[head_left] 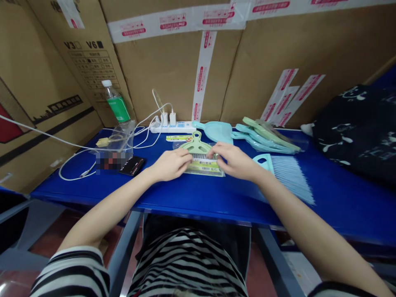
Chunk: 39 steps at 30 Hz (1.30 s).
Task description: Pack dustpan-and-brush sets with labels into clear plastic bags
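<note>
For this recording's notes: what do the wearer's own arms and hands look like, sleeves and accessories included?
The left hand and right hand are ungloved, with no ring, watch or bracelet visible. The left sleeve has broad black and white stripes and leaves the forearm uncovered. Only the edge of the right sleeve shows, with similar dark and light bands.

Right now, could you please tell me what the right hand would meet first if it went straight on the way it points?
The right hand would probably meet the left hand first, across the green dustpan set, though heights are hard to judge from one view.
</note>
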Motion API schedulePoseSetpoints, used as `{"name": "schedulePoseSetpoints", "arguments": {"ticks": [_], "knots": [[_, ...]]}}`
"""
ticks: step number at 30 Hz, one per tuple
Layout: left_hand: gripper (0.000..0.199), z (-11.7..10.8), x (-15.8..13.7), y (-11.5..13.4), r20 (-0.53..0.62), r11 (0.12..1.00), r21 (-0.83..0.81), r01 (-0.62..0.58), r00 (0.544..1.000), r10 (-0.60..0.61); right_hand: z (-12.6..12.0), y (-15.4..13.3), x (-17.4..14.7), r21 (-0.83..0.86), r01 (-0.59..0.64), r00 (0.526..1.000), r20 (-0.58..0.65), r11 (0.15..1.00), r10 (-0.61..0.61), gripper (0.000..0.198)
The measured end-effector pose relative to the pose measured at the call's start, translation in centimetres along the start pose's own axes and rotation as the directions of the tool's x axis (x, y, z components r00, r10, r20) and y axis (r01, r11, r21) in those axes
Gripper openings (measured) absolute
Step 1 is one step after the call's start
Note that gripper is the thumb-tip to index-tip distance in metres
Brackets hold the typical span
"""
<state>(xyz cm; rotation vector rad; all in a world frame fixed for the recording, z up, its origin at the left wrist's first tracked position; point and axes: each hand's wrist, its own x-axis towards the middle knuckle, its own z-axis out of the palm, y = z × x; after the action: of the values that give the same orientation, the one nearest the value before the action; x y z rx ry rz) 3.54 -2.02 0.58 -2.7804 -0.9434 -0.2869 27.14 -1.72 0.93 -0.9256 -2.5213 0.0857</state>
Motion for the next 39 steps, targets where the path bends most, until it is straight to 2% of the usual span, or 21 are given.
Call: {"name": "schedulePoseSetpoints", "arguments": {"ticks": [2, 5, 11, 24, 30, 39], "knots": [[0.025, 0.2, 0.1, 0.6, 0.04, 0.995, -0.075, -0.066, 0.997, 0.069, 0.8, -0.3, 0.1, 0.023, 0.066, 0.997, 0.027, 0.998, -0.067, 0.025], [0.03, 0.4, 0.2, 0.9, 0.1, 0.995, -0.09, -0.047, 0.993, 0.056, 1.7, -0.3, 0.2, 0.007, 0.089, 0.992, 0.084, 0.996, -0.09, 0.025], [0.032, 0.1, 0.2, 0.4, 0.161, 1.0, 0.003, 0.017, 0.987, -0.017, 1.4, -0.3, 0.1, 0.0, 0.061, 0.99, 0.131, 0.998, -0.06, 0.025], [0.03, -0.1, 0.6, 0.7, 0.198, 0.992, 0.051, -0.118, 0.974, 0.106, 0.4, -1.6, 1.0, -0.165, -0.045, 0.958, 0.274, 0.985, 0.089, 0.028], [0.025, -1.0, 0.6, 0.1, 0.213, 0.994, 0.101, -0.04, 0.977, 0.018, -0.8, -1.0, 0.7, -0.208, -0.103, 0.942, 0.293, 0.973, 0.162, 0.027], [0.026, -1.7, 0.0, -2.5, 0.19, 0.995, 0.057, 0.08, 0.978, -0.09, -2.0, 0.1, 0.2, -0.195, -0.236, 0.91, 0.299, 0.952, 0.287, 0.022]]}}
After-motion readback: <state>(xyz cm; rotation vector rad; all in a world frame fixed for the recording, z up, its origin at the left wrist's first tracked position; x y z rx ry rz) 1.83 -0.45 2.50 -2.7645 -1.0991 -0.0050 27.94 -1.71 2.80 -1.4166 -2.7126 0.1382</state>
